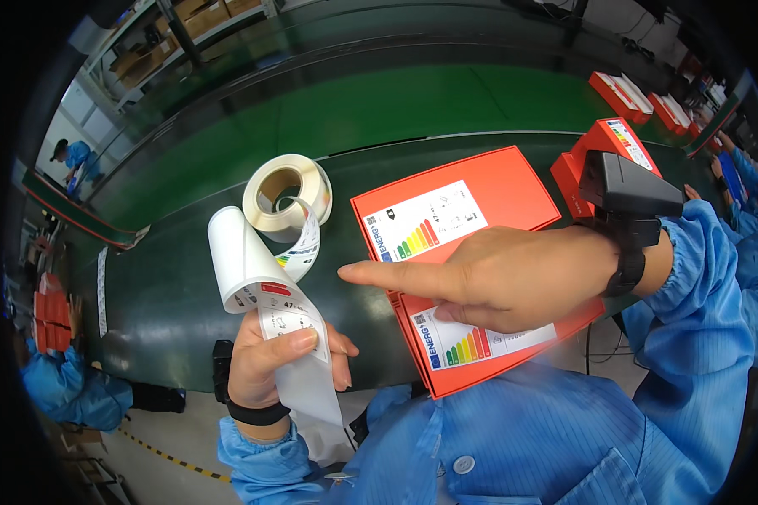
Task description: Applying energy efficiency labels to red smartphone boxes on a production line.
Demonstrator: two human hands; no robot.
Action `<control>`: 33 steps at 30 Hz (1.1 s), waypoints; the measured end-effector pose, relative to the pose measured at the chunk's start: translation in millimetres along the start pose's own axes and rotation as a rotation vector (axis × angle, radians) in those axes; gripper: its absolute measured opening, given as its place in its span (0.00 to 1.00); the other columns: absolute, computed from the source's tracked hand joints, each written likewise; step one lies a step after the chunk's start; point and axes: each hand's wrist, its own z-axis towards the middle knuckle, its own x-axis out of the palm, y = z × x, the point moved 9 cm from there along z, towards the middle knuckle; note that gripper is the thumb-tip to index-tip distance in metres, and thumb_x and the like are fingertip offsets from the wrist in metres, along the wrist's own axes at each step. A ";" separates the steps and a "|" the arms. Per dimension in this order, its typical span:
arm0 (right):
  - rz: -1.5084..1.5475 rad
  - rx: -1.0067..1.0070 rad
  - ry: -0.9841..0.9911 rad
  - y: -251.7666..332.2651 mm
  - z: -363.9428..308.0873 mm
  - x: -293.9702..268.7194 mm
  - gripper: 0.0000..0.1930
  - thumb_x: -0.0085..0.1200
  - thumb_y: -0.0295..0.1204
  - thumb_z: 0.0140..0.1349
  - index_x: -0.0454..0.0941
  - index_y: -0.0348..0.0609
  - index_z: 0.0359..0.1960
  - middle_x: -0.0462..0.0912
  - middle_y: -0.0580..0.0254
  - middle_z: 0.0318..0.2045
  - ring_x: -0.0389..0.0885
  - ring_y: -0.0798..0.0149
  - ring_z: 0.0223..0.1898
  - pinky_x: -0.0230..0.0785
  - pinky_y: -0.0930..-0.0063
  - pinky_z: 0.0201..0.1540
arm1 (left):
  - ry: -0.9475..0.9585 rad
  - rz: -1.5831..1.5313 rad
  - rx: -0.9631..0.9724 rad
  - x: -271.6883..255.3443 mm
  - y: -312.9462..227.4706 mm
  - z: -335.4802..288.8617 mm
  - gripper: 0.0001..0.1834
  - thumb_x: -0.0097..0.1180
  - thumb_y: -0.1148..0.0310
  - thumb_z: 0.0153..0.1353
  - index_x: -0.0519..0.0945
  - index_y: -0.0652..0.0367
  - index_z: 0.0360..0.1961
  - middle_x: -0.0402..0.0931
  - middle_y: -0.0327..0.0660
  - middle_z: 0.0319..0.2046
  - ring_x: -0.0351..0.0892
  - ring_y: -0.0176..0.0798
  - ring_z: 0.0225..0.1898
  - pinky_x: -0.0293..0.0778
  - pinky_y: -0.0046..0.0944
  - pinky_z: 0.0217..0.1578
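My left hand (257,358) is closed on a strip of labels (307,387), thumb pressed flat on top. The strip curls up into a loose white loop (240,252) and runs back to a label roll (316,189) standing behind it. Over the nearer red box (577,316) is my right hand (522,273), index finger stretched out to the left and thumb at the upper edge of a coloured-bar label (463,349) on that box. Its other fingers are partly hidden. Just behind lies another red box (514,194) bearing a similar label (429,223).
More red boxes (568,181) are stacked to the right, near the black device (627,185) strapped on my right wrist. Beyond the dark table edge runs a green belt (396,101), with red boxes (619,97) at far right. People in blue (72,383) work on both sides.
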 end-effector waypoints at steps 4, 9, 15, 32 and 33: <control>0.093 0.041 0.050 -6.1 3.2 -0.3 0.35 0.41 0.22 0.56 0.41 0.47 0.65 0.71 0.51 0.19 0.70 0.56 0.21 0.61 0.65 0.25 | -0.008 0.011 -0.022 0.5 5.0 -0.1 0.15 0.51 0.67 0.51 0.76 0.75 0.26 0.76 0.54 0.19 0.78 0.46 0.22 0.72 0.42 0.40; 0.073 0.057 0.059 -7.5 3.4 3.2 0.35 0.41 0.23 0.57 0.39 0.49 0.65 0.71 0.52 0.20 0.71 0.55 0.22 0.61 0.63 0.25 | -0.001 0.067 0.013 10.1 10.3 -0.2 0.13 0.50 0.66 0.48 0.76 0.70 0.21 0.75 0.58 0.18 0.78 0.52 0.21 0.73 0.48 0.37; 0.008 0.038 0.041 -6.4 2.9 3.9 0.35 0.42 0.24 0.57 0.40 0.49 0.65 0.71 0.52 0.20 0.71 0.56 0.21 0.60 0.63 0.24 | -0.003 0.044 -0.064 15.3 18.2 1.0 0.13 0.50 0.67 0.48 0.76 0.70 0.21 0.76 0.58 0.20 0.79 0.53 0.22 0.73 0.48 0.37; -0.360 0.069 -0.012 8.0 -0.3 0.3 0.35 0.48 0.26 0.49 0.52 0.48 0.62 0.71 0.61 0.14 0.73 0.58 0.17 0.60 0.65 0.19 | 0.244 0.206 -0.140 49.4 37.5 3.6 0.17 0.50 0.74 0.56 0.70 0.69 0.48 0.73 0.50 0.46 0.72 0.39 0.47 0.67 0.37 0.48; -0.346 0.050 -0.044 12.2 -2.4 3.2 0.35 0.48 0.26 0.49 0.52 0.48 0.62 0.71 0.61 0.14 0.73 0.58 0.17 0.60 0.65 0.19 | 0.265 0.197 -0.128 53.4 36.8 2.5 0.17 0.50 0.74 0.56 0.70 0.69 0.48 0.73 0.50 0.46 0.72 0.39 0.47 0.67 0.37 0.48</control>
